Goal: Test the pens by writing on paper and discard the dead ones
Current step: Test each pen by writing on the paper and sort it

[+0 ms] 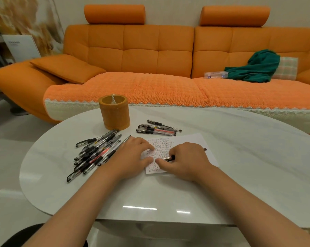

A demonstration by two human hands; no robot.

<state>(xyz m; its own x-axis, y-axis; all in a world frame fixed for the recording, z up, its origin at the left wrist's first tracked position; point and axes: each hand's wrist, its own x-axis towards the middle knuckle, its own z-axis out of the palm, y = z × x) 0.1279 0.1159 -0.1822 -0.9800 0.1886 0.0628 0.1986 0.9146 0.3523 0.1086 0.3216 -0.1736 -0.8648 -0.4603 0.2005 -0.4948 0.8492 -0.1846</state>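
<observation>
A sheet of paper (pixel 184 142) covered with small written marks lies on the white table (pixel 168 189). My left hand (pixel 132 155) rests flat on the paper's left edge, fingers spread over it. My right hand (pixel 184 159) grips a pen (pixel 169 158) over the paper, its tip pointing left toward my left fingers; the pen's back end shows past my knuckles. A large pile of several black-capped pens (pixel 97 150) lies left of my left hand. A smaller group of several pens (pixel 157 130) lies just beyond the paper.
An orange cylindrical holder (pixel 114 113) stands at the table's far side, behind the pens. An orange sofa (pixel 150 68) runs behind the table, with a green cloth (pixel 257 68) and a clear case (pixel 216 74) on its seat.
</observation>
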